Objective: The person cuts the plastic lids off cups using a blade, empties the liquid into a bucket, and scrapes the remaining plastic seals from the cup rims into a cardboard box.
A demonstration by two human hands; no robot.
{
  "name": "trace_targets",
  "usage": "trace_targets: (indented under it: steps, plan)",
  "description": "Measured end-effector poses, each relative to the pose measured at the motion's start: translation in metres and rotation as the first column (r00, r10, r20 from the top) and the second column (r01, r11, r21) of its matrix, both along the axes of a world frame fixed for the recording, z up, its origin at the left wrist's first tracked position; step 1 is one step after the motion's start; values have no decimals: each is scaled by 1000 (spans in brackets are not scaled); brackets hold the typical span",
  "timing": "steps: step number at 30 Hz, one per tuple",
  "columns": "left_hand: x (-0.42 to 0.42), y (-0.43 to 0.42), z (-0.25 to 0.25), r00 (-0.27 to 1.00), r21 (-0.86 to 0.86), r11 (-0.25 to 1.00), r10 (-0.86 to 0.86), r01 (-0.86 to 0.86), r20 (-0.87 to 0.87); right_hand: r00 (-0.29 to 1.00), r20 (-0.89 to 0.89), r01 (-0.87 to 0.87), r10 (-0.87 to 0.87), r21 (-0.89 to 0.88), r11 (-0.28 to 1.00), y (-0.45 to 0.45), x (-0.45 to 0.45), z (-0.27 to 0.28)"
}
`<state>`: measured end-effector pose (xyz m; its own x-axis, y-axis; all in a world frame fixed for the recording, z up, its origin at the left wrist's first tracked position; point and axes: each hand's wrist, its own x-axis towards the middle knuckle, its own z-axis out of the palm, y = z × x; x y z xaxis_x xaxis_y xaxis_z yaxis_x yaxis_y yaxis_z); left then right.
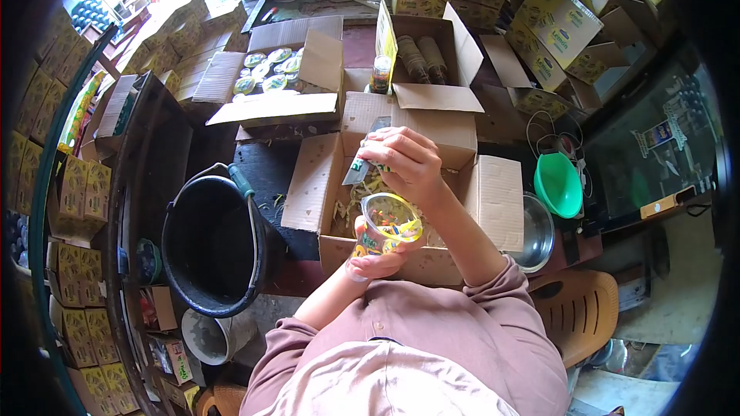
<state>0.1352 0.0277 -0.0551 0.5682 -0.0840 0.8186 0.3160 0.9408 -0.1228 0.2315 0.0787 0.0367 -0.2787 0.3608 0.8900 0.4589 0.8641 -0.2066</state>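
My left hand (378,262) is wrapped round a clear printed plastic cup (371,243) with a yellow rim, tilted with its mouth up and to the right. Colourful print shows through its wall; whether anything lies inside I cannot tell. Just above the cup, my right hand (405,156) pinches a small clear plastic piece with green print (358,169), part of it hidden by the fingers. Both hands are over an open cardboard box (314,185), where pale, thin scraps (345,204) lie.
A black bucket (212,246) stands at the left, near a white bucket (208,335). Behind are a carton of lidded cups (266,69) and a carton with cup stacks (422,58). A green bowl (558,185) and metal basin (536,231) sit at the right, above a chair (578,312).
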Motion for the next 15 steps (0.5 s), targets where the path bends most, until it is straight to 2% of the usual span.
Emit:
trace_targets:
  steps: [9, 11, 13, 15]
  plan:
    - [-1, 2, -1, 999, -1, 1000, 26, -26, 30, 1000, 13, -2, 2, 37, 999, 2, -3, 3]
    - [0, 0, -13, 999, 1, 1000, -4, 4, -37, 1000, -21, 20, -20, 31, 999, 3, -4, 6]
    - [3, -3, -15, 997, 14, 1000, -18, 19, -72, 997, 39, 62, -64, 44, 997, 2, -4, 19]
    - [0, -3, -15, 995, -8, 997, 73, -74, -70, 991, 78, 109, -111, 31, 994, 6, -1, 23]
